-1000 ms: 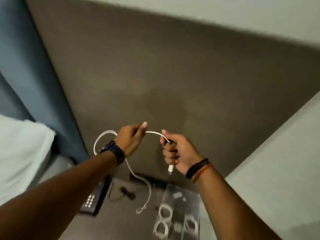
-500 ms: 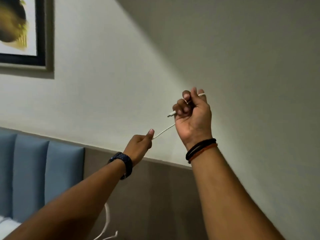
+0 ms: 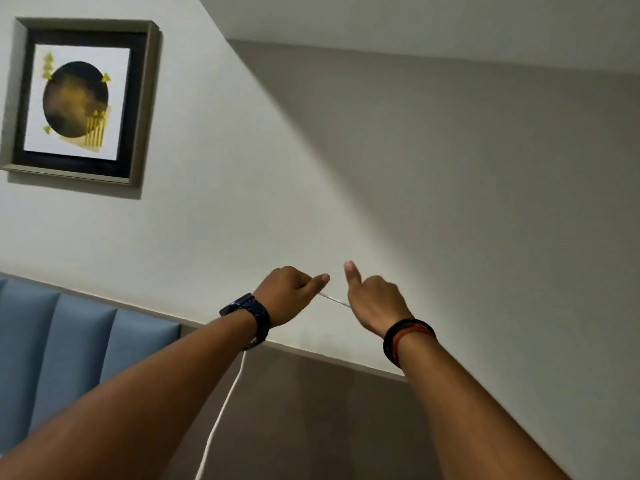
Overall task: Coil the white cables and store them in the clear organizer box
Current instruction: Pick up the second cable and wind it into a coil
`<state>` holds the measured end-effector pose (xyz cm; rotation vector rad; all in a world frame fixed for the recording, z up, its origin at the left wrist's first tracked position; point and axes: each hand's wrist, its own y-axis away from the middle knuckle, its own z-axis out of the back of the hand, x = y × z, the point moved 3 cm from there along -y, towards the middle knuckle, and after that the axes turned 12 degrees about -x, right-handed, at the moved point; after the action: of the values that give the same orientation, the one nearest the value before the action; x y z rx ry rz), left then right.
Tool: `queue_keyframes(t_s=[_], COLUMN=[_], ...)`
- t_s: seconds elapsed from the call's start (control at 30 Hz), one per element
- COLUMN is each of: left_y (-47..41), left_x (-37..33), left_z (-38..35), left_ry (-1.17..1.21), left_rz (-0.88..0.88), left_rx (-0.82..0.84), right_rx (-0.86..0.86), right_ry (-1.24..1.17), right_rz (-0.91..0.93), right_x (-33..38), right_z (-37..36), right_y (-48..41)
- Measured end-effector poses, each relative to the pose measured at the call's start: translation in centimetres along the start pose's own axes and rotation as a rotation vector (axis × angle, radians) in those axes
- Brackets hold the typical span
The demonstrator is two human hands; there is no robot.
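Observation:
Both hands are raised in front of the wall with a thin white cable (image 3: 334,300) stretched taut between them. My left hand (image 3: 289,292), with a dark watch on the wrist, pinches the cable between thumb and fingers. My right hand (image 3: 375,299), with dark and red bands on the wrist, is closed around the cable's other part, thumb sticking up. The rest of the cable hangs down below my left wrist and runs out of the bottom edge of the frame. The clear organizer box is out of view.
A framed picture (image 3: 78,102) hangs on the pale wall at upper left. A blue padded headboard (image 3: 69,348) fills the lower left, with a brown wall panel (image 3: 329,420) beside it under a ledge.
The view swung from the table up to the wall. My right hand came down from its high position to the level of my left hand, and the stretched cable span between them got shorter.

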<state>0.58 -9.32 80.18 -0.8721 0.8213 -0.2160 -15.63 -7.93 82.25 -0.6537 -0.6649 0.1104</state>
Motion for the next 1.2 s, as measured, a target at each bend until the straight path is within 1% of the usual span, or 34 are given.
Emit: queue_keyframes(t_s=[0.03,0.07,0.1,0.17,0.2,0.27,0.33,0.43,0.53,0.57,0.63,0.67,0.7,0.73,0.77,0.83,0.87,0.9,0.93,1.0,1.03,1.07,1.1,1.13,1.2], left_y=[-0.2,-0.5,-0.7,-1.0,-1.1,-1.1,-0.8,-0.5,-0.9,-1.2,-1.6,-1.7,-1.6,-1.5,-1.3,-0.7,-0.4,-0.2,0.1,0.5,0.5,0.6,0.5,0.4,0.1], left_x=[-0.1,0.0,-0.1,-0.3,-0.5,-1.4,-2.4,-3.5,-4.7,-5.0,-5.6,-5.6,-5.5,-5.2,-4.7,-3.7,-3.2,-2.7,-2.3,-1.5,-1.3,-1.2,-1.1,-1.2,-1.3], left_z=[0.5,1.0,1.5,2.3,2.5,2.4,1.5,0.1,0.2,0.4,0.6,0.5,0.3,0.1,-0.2,-0.8,-1.1,-1.3,-1.4,-1.3,-1.0,-0.6,-0.2,0.2,0.8], left_ry=[-0.018,-0.026,-0.02,0.032,0.071,0.153,0.233,0.406,0.599,0.607,0.537,0.52,0.519,0.512,0.491,0.401,0.353,0.313,0.28,0.245,0.233,0.222,0.212,0.201,0.178], left_rz=[-0.005,-0.008,-0.009,-0.005,-0.007,-0.002,0.041,0.078,0.137,0.143,0.106,0.091,0.093,0.107,0.126,0.158,0.168,0.175,0.177,0.182,0.182,0.178,0.169,0.155,0.122], left_rx=[-0.025,-0.054,-0.088,-0.178,-0.221,-0.272,-0.271,-0.243,-0.253,-0.274,-0.302,-0.296,-0.282,-0.266,-0.251,-0.205,-0.169,-0.134,-0.107,-0.081,-0.085,-0.095,-0.109,-0.126,-0.147], right_rx=[0.091,0.199,0.323,0.6,0.704,0.802,0.838,0.922,1.007,1.04,1.097,1.092,1.054,0.976,0.861,0.528,0.323,0.102,-0.133,-0.573,-0.72,-0.784,-0.775,-0.725,-0.574], right_ry=[-0.011,-0.086,-0.227,-0.636,-0.833,-1.103,-1.273,-1.393,-1.363,-1.333,-1.285,-1.291,-1.329,-1.393,-1.483,-1.679,-1.74,-1.738,-1.656,-1.323,-1.136,-0.951,-0.746,-0.511,-0.053], right_rz=[0.025,0.03,0.014,-0.037,-0.059,-0.081,-0.082,-0.012,0.05,0.049,0.033,0.027,0.025,0.023,0.017,-0.004,-0.021,-0.039,-0.056,-0.06,-0.038,0.003,0.057,0.116,0.201], right_x=[0.0,-0.1,-0.2,-0.1,0.2,0.9,2.0,3.5,4.2,4.1,4.0,4.0,4.0,4.2,4.3,4.5,4.3,4.0,3.5,1.9,1.1,0.4,-0.3,-1.0,-2.2], right_z=[0.1,0.2,0.3,0.8,1.2,2.2,2.7,3.3,3.2,3.2,3.2,3.3,3.6,4.0,4.4,5.6,6.2,6.8,7.3,8.1,8.3,8.1,7.6,6.6,4.6], right_y=[0.3,0.6,0.8,1.4,1.6,2.0,2.4,3.3,4.5,4.8,5.3,5.3,5.2,4.8,4.4,3.1,2.2,1.3,0.5,-0.5,-0.7,-0.8,-0.9,-1.1,-0.8])
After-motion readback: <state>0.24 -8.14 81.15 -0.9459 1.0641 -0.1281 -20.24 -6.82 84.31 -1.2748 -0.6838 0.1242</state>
